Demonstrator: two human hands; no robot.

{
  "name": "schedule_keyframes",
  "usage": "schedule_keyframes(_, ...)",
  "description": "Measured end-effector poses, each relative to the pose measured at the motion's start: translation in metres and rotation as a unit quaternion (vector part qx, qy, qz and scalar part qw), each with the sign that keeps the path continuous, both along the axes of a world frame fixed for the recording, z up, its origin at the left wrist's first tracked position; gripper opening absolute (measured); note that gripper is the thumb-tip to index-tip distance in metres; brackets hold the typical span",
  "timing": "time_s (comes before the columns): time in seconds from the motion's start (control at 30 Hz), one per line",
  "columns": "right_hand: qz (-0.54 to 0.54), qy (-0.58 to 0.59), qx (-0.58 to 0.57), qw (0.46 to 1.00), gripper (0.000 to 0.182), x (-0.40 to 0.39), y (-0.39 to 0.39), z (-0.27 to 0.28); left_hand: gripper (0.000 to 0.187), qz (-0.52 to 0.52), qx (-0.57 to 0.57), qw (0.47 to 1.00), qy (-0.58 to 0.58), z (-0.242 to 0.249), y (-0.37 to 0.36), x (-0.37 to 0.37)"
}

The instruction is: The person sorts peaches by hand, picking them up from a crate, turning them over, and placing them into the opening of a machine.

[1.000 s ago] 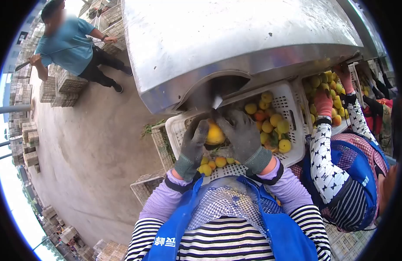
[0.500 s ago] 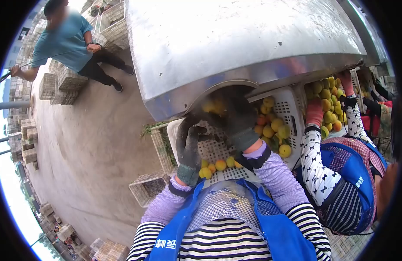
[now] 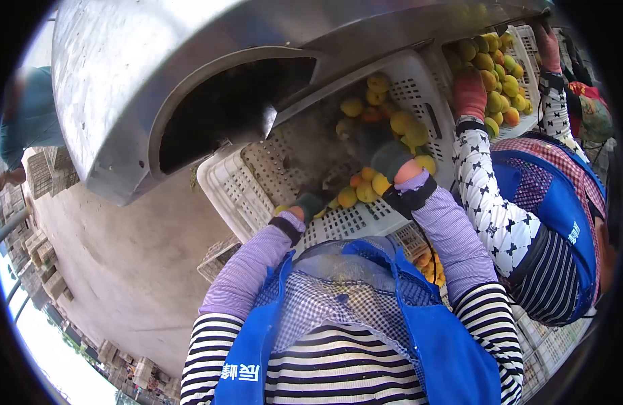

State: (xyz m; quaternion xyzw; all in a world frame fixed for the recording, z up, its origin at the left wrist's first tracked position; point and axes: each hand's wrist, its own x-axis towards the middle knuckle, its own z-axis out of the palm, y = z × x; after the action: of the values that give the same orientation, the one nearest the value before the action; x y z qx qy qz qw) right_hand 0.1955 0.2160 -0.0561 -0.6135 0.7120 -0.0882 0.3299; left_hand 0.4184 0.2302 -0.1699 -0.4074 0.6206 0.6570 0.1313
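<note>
Both my hands, in dark gloves, reach down into a white perforated plastic crate (image 3: 230, 192) in front of me. My left hand (image 3: 313, 202) is low near the crate's near side, its fingers smeared by motion. My right hand (image 3: 386, 156) is further right and deeper in, over yellow-orange peaches (image 3: 404, 125), also blurred at the fingers. I cannot tell whether either hand holds a fruit. A row of peaches (image 3: 347, 197) lies along the near wall between the two wrists. More peaches are heaped at the crate's right end.
A metal machine housing (image 3: 132, 101) with a dark arched opening (image 3: 217, 108) overhangs the crate's far left side. To the right, a co-worker's pink-gloved hand (image 3: 469, 94) rests by another crate's peaches (image 3: 504, 84). Stacked crates (image 3: 48, 172) and another person (image 3: 38, 108) are at left.
My hands have come away from the arched opening and down into the crate. My view has shifted, with the machine now further left and the person at left nearly out of sight.
</note>
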Motion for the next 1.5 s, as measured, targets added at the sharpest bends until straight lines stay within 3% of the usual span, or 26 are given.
schedule_keyframes(0.03, 0.059, 0.025, 0.156, 0.986, 0.021, -0.008, 0.014, -0.013, 0.072, -0.094, -0.099, 0.99, 0.019, -0.016, 0.017, -0.007)
schedule_keyframes(0.07, 0.18, 0.094, 0.196, 0.959, 0.026, -0.005, 0.027, -0.02, 0.072, -0.186, -0.199, 0.961, 0.041, -0.028, 0.032, -0.018)
schedule_keyframes(0.1, 0.219, 0.123, 0.223, 0.942, 0.029, -0.001, 0.043, -0.044, 0.081, -0.301, -0.059, 0.951, -0.028, 0.015, 0.012, -0.047)
schedule_keyframes(0.13, 0.26, 0.149, 0.248, 0.921, 0.032, 0.003, 0.058, -0.068, 0.082, -0.28, -0.114, 0.953, -0.031, -0.002, 0.026, -0.05)
schedule_keyframes(0.2, 0.185, 0.135, 0.277, 0.933, 0.036, 0.01, 0.098, -0.162, 0.082, -0.233, -0.224, 0.946, -0.037, -0.059, 0.061, -0.041)
schedule_keyframes(0.23, 0.334, 0.172, 0.263, 0.889, 0.038, 0.012, 0.082, -0.142, 0.069, -0.238, -0.232, 0.943, -0.031, -0.071, 0.064, -0.04)
schedule_keyframes(0.33, 0.374, 0.174, 0.271, 0.87, 0.049, 0.035, 0.056, -0.115, 0.054, -0.219, -0.17, 0.956, 0.1, -0.065, 0.024, -0.022)
schedule_keyframes(0.4, 0.139, -0.009, 0.18, 0.974, 0.059, 0.046, 0.047, -0.077, 0.043, -0.28, -0.099, 0.954, -0.033, -0.024, -0.013, -0.027)
schedule_keyframes(0.43, 0.111, -0.041, 0.159, 0.98, 0.064, 0.048, 0.045, -0.077, 0.038, -0.303, -0.062, 0.946, -0.101, -0.008, -0.031, -0.024)
schedule_keyframes(0.47, 0.085, -0.074, 0.136, 0.984, 0.068, 0.05, 0.043, -0.077, 0.035, -0.14, 0.063, 0.988, -0.02, -0.015, -0.036, -0.004)
schedule_keyframes(0.5, 0.149, -0.04, 0.146, 0.977, 0.073, 0.048, 0.056, -0.104, 0.031, 0.03, 0.182, 0.981, 0.067, -0.033, -0.031, 0.029)
schedule_keyframes(0.53, 0.205, -0.019, 0.181, 0.962, 0.075, 0.047, 0.05, -0.107, 0.028, 0.199, 0.292, 0.922, 0.157, -0.041, -0.032, 0.055)
schedule_keyframes(0.6, 0.306, 0.002, 0.269, 0.913, 0.078, 0.044, 0.03, -0.092, 0.025, 0.117, 0.11, 0.97, 0.181, 0.05, -0.063, 0.06)
schedule_keyframes(0.63, 0.346, 0.006, 0.327, 0.879, 0.079, 0.045, 0.019, -0.072, 0.028, 0.165, 0.128, 0.97, 0.121, 0.069, -0.068, 0.064)
schedule_keyframes(0.67, 0.292, -0.098, 0.266, 0.913, 0.076, 0.048, 0.012, -0.056, 0.03, 0.213, 0.15, 0.964, 0.062, 0.079, -0.069, 0.07)
schedule_keyframes(0.73, 0.168, -0.3, 0.135, 0.929, 0.072, 0.05, 0.008, -0.02, 0.043, 0.262, 0.161, 0.939, 0.151, 0.076, -0.062, 0.09)
schedule_keyframes(0.8, 0.094, -0.377, 0.033, 0.921, 0.071, 0.067, -0.012, 0.056, 0.05, 0.253, 0.224, 0.916, 0.218, 0.119, -0.069, 0.092)
schedule_keyframes(0.9, -0.066, -0.391, -0.007, 0.918, 0.07, 0.089, -0.016, 0.117, 0.051, 0.12, -0.034, 0.929, 0.35, 0.167, -0.071, 0.101)
schedule_keyframes(0.97, -0.051, -0.303, -0.072, 0.949, 0.075, 0.095, -0.003, 0.116, 0.052, 0.243, 0.098, 0.894, 0.364, 0.181, -0.067, 0.106)
schedule_keyframes(1.03, -0.026, -0.272, -0.145, 0.951, 0.086, 0.109, 0.008, 0.119, 0.053, 0.386, 0.282, 0.781, 0.401, 0.206, -0.066, 0.097)
schedule_keyframes(1.23, -0.126, -0.15, -0.248, 0.949, 0.085, 0.154, 0.009, 0.124, 0.049, 0.326, 0.056, 0.875, 0.354, 0.201, -0.062, 0.109)
schedule_keyframes(1.3, -0.161, -0.161, -0.261, 0.938, 0.078, 0.151, 0.006, 0.12, 0.052, 0.252, -0.25, 0.91, 0.213, 0.215, -0.067, 0.108)
schedule_keyframes(1.33, -0.163, -0.166, -0.256, 0.938, 0.078, 0.146, 0.007, 0.117, 0.054, 0.205, -0.394, 0.887, 0.13, 0.228, -0.07, 0.107)
schedule_keyframes(1.37, -0.164, -0.172, -0.253, 0.938, 0.078, 0.138, 0.009, 0.112, 0.055, 0.178, -0.566, 0.8, 0.094, 0.248, -0.079, 0.092)
schedule_keyframes(1.47, -0.172, -0.193, -0.231, 0.938, 0.076, 0.135, 0.008, 0.117, 0.053, 0.196, -0.534, 0.823, 0.006, 0.271, -0.106, 0.062)
schedule_keyframes(1.5, -0.162, -0.191, -0.219, 0.943, 0.076, 0.133, 0.009, 0.113, 0.051, 0.183, -0.587, 0.789, -0.007, 0.255, -0.119, 0.056)
